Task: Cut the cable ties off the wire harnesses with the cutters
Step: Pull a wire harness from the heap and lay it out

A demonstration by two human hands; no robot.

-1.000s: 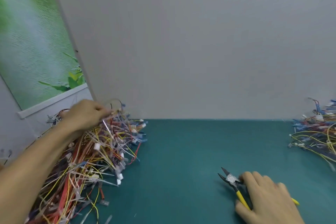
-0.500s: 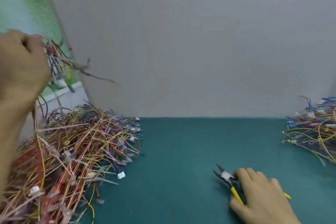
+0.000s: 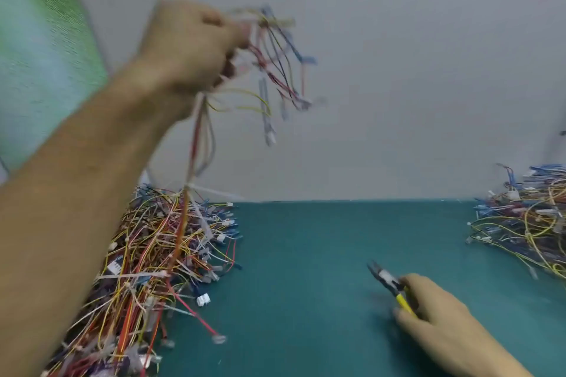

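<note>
Harnesses crowd the left side of the head view: a big tangled pile of wire harnesses (image 3: 171,248), red, yellow, orange, white and blue, lies on the teal table (image 3: 321,254) against the grey wall (image 3: 398,70). Above it the left hand (image 3: 190,46) is raised high in front of the wall, its fingers (image 3: 226,37) curled tight round one wire harness (image 3: 275,70). The loose ends of that harness fan out to the right of the fist and blur in the air. A long red and white strand of it hangs straight down below the wrist and reaches into the pile. A white cable tie (image 3: 191,188) binds this strand just above the heap, with its tail sticking out to the right. A small white connector (image 3: 203,299) lies on the table at the pile's near edge.

Low on the right, the right hand (image 3: 438,318) rests on the table and holds the cutters (image 3: 387,280), fingers wrapped round the yellow handles. The dark tips point up and to the left, well apart from the held harness. They are too blurred to tell whether the jaws are parted.

A second, smaller heap of wires (image 3: 526,223) lies at the table's far right edge, mostly yellow and blue. A green poster (image 3: 39,55) fills the upper left corner.
</note>
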